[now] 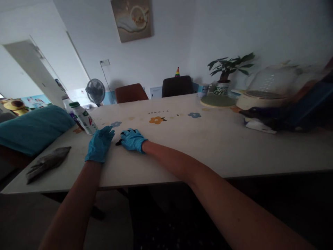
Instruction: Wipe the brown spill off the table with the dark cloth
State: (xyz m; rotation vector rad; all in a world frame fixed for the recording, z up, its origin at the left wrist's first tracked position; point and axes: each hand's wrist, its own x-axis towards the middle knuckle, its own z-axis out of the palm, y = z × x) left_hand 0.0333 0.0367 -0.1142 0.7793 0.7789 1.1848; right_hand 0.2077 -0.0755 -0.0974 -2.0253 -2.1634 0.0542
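And it's a home, clearly: flower-printed table (195, 135) under the right hand (132, 140), chairs (131, 93) and a wall picture (133, 21) beyond that hand, potted plant (229, 66) away to its right, and there, past the left hand (99, 144), an electric fan (95, 91)!

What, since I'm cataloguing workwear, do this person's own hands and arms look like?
The left hand and right hand wear matching blue gloves, wrinkled and ending near the wrists. The left forearm and right forearm are bare, with no sleeves in view.
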